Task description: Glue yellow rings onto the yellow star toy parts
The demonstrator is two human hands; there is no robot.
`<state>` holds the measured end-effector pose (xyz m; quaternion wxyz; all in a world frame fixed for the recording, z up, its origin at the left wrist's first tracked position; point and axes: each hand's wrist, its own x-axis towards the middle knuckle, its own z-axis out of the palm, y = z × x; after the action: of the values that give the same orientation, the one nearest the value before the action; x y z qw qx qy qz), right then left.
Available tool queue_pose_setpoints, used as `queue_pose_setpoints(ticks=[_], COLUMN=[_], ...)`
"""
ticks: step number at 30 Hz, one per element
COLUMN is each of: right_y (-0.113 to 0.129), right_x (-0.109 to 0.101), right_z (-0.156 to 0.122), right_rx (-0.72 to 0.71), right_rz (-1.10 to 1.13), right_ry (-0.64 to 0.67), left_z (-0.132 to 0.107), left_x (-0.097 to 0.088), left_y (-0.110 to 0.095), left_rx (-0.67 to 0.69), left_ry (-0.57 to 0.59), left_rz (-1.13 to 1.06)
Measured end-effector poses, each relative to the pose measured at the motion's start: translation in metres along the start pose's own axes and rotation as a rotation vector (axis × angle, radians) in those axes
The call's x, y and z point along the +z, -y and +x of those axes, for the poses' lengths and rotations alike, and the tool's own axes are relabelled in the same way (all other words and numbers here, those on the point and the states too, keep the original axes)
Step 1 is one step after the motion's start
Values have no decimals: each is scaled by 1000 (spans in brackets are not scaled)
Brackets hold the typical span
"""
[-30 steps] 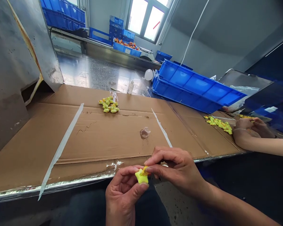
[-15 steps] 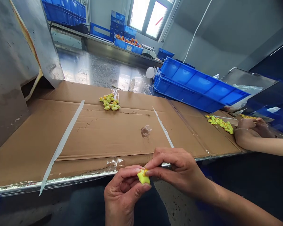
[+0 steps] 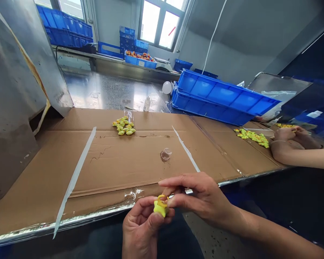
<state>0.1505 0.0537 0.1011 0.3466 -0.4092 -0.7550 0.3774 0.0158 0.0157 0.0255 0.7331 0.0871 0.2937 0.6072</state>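
Observation:
My left hand point(image 3: 143, 226) pinches a small, glossy yellow-green piece point(image 3: 160, 208) with blunt corners between thumb and fingers, just in front of the table edge. A thin orange-yellow curved strip point(image 3: 162, 198) arches over the top of that piece. My right hand point(image 3: 197, 196) comes in from the right, its thumb and a finger closed at the strip's right end. Its index finger stretches out above the strip. Whether the strip is joined to the piece, I cannot tell. Beyond my hands, a small clear round cup point(image 3: 166, 154) with dark contents sits on the cardboard.
Brown cardboard point(image 3: 135, 165) with pale tape strips covers the table. A cluster of yellow-green pieces point(image 3: 124, 126) lies toward the back. Stacked blue crates point(image 3: 221, 97) stand behind, beside a small bottle point(image 3: 147, 104). At right, another person's arm point(image 3: 299, 154) is near more yellow pieces point(image 3: 252, 137).
The orange-yellow strip now stands up in a curve above the piece. My right index finger has lifted and straightened. The view has shifted slightly.

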Motion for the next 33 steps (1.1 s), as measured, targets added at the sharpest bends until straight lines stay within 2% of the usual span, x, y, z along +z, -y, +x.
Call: queue_pose_setpoints(ticks=[3, 7, 12, 18, 22, 29, 31, 33], right_y=[-1, -5, -8, -6, -10, -34, -38, -37], right_x=[6, 13, 12, 8, 11, 18, 19, 19], right_z=[-3, -7, -12, -19, -25, -25, -26, -30], right_rx=[109, 176, 121, 56, 59, 82, 82, 48], right_rz=[224, 413, 350, 297, 337, 735, 734, 634], right_ry=[-43, -63, -75, -23, -87, -86, -133, -228], left_z=[-2, -3, -3, -11, -13, -12, -12, -12], left_x=[2, 3, 2, 5, 5, 7, 8, 8], left_y=[-5, -6, -3, 1, 3, 2, 1, 1], left_rx=[-134, -219, -271, -274, -205, 53, 105, 189], left_ry=[10, 20, 48, 104, 96, 50, 30, -7], left_rz=[-66, -110, -124, -43, 9, 117, 134, 167])
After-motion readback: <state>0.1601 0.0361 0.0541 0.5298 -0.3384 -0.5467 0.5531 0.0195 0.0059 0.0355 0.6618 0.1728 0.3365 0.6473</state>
